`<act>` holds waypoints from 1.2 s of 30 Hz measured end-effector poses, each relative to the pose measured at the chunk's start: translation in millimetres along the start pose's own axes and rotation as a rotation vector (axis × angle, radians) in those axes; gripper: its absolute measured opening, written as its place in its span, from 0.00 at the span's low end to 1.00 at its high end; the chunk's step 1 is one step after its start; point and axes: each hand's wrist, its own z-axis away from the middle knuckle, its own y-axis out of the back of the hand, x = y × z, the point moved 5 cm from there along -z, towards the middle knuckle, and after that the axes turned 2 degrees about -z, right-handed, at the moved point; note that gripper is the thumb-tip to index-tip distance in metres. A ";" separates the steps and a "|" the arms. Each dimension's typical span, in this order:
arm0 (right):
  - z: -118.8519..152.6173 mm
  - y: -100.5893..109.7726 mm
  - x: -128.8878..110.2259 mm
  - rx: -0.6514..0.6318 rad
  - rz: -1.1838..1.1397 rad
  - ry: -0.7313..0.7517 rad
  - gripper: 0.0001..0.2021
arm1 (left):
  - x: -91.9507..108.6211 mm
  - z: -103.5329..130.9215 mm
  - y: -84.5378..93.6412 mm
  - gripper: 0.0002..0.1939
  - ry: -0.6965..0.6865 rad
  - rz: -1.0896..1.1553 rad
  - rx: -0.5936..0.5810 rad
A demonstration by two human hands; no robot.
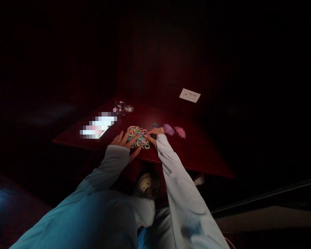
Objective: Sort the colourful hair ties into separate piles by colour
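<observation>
a heap of small coloured bands [141, 139] was spread near the front edge of a dark red table [197, 155], with pink, yellow, green and blue rings seen in it. the left side of the heap was covered by the left hand [123, 140], whose fingers were held apart and laid over the bands. at the right side of the heap, the right hand [157, 135] was placed with its thumb and forefinger stretched toward the bands and their tips brought near each other; whether a band was pinched there could not be told.

a little dark blue pile [154, 125] was set beyond the heap, toward its right. a purple pile [168, 129] was gathered to the right of the heap, and a pink pile [180, 132] was placed farther out on that same side.

a bright screen [100, 126], blurred into blocks, was laid to the left of the heap. beyond the heap, toward its left, a clear jar [120, 105] and a round lid [129, 109] were seen close together. a white socket plate [190, 95] was fixed beyond the heap, off to its right. a shoe [147, 185] with holes was seen below the table, on the near side of the heap.
</observation>
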 end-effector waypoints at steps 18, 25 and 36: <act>2.5 -0.3 -6.0 -0.069 0.002 0.011 0.10 | -1.4 2.2 1.6 0.31 -0.020 -0.017 0.006; 1.5 -0.2 -1.9 -0.026 -0.014 -0.002 0.12 | -2.0 1.7 2.0 0.30 -0.021 -0.017 0.008; -4.9 -4.1 9.4 0.086 -0.068 -0.090 0.16 | 0.2 0.6 9.0 0.34 -0.017 0.011 0.033</act>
